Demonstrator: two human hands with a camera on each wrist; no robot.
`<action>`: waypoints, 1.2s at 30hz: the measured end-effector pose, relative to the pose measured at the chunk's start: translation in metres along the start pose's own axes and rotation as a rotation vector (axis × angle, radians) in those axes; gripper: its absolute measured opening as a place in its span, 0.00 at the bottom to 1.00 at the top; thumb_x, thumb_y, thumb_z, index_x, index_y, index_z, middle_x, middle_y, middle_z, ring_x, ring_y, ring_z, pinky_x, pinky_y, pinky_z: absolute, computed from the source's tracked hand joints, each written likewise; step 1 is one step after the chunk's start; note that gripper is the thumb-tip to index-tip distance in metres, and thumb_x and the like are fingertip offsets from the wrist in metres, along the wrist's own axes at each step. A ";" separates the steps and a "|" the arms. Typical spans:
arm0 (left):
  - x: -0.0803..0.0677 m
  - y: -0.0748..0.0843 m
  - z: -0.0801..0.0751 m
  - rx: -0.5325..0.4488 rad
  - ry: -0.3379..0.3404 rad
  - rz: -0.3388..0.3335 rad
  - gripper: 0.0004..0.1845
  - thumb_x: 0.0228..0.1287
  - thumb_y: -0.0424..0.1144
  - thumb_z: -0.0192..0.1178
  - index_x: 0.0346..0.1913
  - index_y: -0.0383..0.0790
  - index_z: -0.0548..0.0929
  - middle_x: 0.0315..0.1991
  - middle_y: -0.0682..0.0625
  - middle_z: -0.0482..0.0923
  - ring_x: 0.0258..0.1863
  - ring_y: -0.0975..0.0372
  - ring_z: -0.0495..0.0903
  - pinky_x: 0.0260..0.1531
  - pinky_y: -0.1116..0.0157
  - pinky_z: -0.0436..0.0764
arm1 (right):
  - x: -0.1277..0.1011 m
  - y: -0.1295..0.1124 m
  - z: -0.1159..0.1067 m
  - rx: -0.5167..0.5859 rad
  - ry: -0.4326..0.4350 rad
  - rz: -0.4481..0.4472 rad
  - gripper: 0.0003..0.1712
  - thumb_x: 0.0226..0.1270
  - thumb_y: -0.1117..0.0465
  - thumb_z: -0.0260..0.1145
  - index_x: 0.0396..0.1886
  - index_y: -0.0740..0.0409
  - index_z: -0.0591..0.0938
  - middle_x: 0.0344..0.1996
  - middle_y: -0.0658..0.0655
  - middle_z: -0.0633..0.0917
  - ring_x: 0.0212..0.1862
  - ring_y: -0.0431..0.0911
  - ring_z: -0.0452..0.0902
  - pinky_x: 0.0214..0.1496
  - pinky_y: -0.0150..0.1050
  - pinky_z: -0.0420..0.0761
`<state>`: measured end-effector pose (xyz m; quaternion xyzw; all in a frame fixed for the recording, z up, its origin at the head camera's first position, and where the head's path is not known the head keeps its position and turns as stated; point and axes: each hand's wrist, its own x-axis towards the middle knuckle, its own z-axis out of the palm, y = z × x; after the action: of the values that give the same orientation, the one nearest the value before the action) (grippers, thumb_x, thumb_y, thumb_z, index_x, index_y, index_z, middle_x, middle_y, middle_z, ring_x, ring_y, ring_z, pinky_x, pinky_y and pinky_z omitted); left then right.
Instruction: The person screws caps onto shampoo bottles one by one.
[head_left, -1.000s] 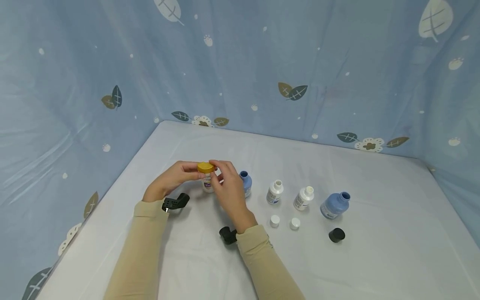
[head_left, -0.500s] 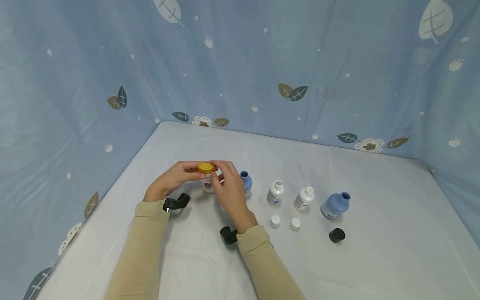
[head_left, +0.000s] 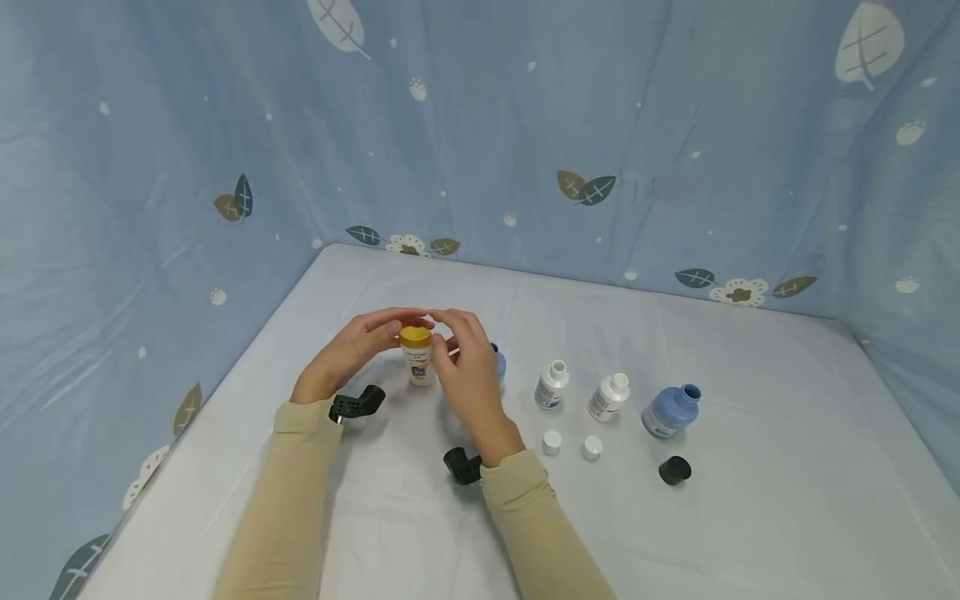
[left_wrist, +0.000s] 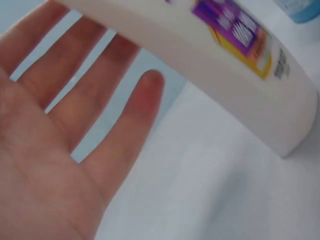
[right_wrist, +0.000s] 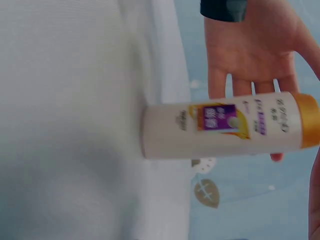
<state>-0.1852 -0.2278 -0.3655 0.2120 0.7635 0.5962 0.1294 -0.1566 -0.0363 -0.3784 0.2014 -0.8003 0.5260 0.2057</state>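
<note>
A white bottle point(head_left: 418, 365) with a yellow cap point(head_left: 416, 337) stands upright on the white table point(head_left: 750, 533), just left of centre in the head view, and both hands have opened away from it. The left hand point(head_left: 360, 350) sits just left of the cap with fingers straight and spread, holding nothing; the left wrist view shows its open palm point(left_wrist: 65, 150) apart from the bottle's side point(left_wrist: 240, 75). The right hand point(head_left: 468, 367) hovers just right of the bottle, fingers relaxed and arched over the cap, seemingly clear of it, though contact at the fingertips cannot be told for certain. To leave the bottle standing well, the hands would best draw straight outward, so no finger catches the cap and tips the narrow bottle. The tightest spot is on the right: a small blue bottle point(head_left: 497, 364) stands partly hidden behind the right hand. Further right stand two open white bottles point(head_left: 551, 385) point(head_left: 608, 397) and a larger blue bottle point(head_left: 671, 410), with two white caps point(head_left: 552, 442) point(head_left: 591, 447) and a black cap point(head_left: 674, 471) lying below them. Leaf-printed blue cloth point(head_left: 525, 125) walls in the table.
</note>
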 end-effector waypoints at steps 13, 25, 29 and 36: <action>0.004 0.051 0.025 0.082 0.312 0.058 0.15 0.64 0.46 0.51 0.50 0.44 0.77 0.46 0.49 0.76 0.48 0.58 0.72 0.51 0.61 0.68 | 0.009 -0.014 -0.055 0.342 -0.033 0.151 0.18 0.67 0.60 0.52 0.56 0.52 0.72 0.39 0.53 0.79 0.30 0.47 0.77 0.29 0.40 0.78; -0.006 0.079 0.051 -0.046 0.337 0.117 0.19 0.66 0.42 0.50 0.58 0.42 0.70 0.48 0.42 0.75 0.48 0.56 0.74 0.51 0.58 0.69 | 0.011 -0.025 -0.110 0.739 0.002 0.213 0.17 0.67 0.59 0.53 0.53 0.59 0.73 0.39 0.64 0.77 0.34 0.54 0.75 0.29 0.37 0.76; -0.004 0.090 0.067 0.013 0.263 0.065 0.20 0.66 0.42 0.49 0.59 0.43 0.68 0.52 0.45 0.73 0.51 0.58 0.72 0.51 0.57 0.69 | 0.008 -0.014 -0.118 0.675 -0.055 0.232 0.17 0.66 0.55 0.55 0.47 0.62 0.76 0.38 0.63 0.77 0.34 0.55 0.75 0.30 0.38 0.76; -0.002 0.104 0.092 0.093 0.100 -0.023 0.23 0.65 0.41 0.51 0.63 0.51 0.63 0.59 0.51 0.65 0.58 0.59 0.65 0.54 0.59 0.66 | -0.003 -0.006 -0.128 0.500 -0.267 0.318 0.16 0.64 0.50 0.56 0.43 0.57 0.77 0.38 0.60 0.78 0.35 0.53 0.75 0.33 0.44 0.77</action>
<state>-0.1247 -0.1292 -0.2889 0.1789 0.7981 0.5685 0.0881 -0.1358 0.0797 -0.3290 0.1854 -0.6877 0.7007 -0.0414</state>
